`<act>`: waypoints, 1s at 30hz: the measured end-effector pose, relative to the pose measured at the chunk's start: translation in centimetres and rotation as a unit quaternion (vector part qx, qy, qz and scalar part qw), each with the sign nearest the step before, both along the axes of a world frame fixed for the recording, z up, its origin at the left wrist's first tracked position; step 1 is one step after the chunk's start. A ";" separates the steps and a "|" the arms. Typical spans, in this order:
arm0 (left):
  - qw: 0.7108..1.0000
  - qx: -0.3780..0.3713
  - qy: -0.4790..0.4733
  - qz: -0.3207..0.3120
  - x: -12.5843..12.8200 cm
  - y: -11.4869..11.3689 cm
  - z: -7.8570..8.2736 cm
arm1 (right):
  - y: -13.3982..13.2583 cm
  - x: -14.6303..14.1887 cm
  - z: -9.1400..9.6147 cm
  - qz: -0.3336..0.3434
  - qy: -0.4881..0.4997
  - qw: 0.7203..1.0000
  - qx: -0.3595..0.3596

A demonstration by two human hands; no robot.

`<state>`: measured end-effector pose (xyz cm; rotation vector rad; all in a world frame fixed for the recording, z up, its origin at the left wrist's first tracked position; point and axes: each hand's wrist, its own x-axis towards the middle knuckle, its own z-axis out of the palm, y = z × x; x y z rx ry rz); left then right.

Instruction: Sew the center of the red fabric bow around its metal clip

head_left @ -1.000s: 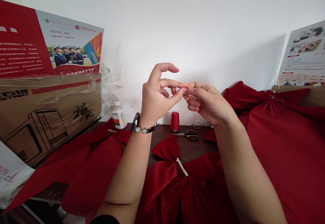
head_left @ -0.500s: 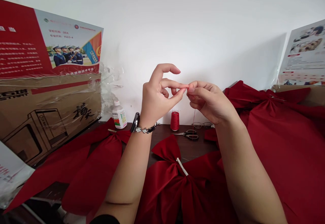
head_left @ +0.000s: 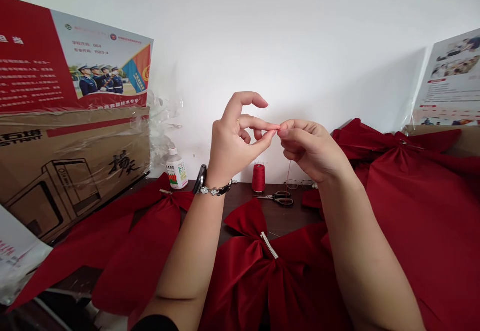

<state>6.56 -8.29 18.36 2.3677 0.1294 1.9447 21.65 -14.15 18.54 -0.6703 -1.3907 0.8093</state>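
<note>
Plain white wall (head_left: 318, 36) backs a dark tabletop (head_left: 240, 203); clock positions are taken from where the fingertips meet. At nine o'clock stands a printed cardboard box (head_left: 93, 146), with a white bottle (head_left: 176, 171) just beside it, between eight and nine. The left hand (head_left: 230, 138), a watch (head_left: 201, 178) and bracelet (head_left: 213, 191) at its wrist, presses thumb and one finger together while another finger arches above; whatever lies between the tips is too small to tell. Touching it, the right hand (head_left: 311, 146) pinches red thread (head_left: 288, 173), which hangs below toward six o'clock. A red spool (head_left: 258, 178) stands upright at seven, thin pins rising from its top. Near it, at six, lie scissors (head_left: 281, 198), with eyeglasses (head_left: 296, 185) between five and six. Nearest the camera, at six, a red fabric bow (head_left: 240, 271) spreads between the forearms, a pale clip (head_left: 270, 245) across its gathered middle. Similar clipped bows lie at eight and four.
</note>
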 end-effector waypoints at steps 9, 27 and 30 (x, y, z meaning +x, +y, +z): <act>1.000 -0.012 0.005 -0.001 0.1 -0.2 0.0 | 0.1 0.0 0.0 -0.034 0.004 0.999 0.001; 1.000 -0.017 0.004 -0.012 0.4 -0.2 0.0 | -0.3 2.0 0.1 -0.137 -0.106 0.984 0.051; 1.000 -0.019 0.019 -0.001 0.3 0.2 0.1 | 0.0 2.0 0.0 -0.143 -0.108 0.983 0.048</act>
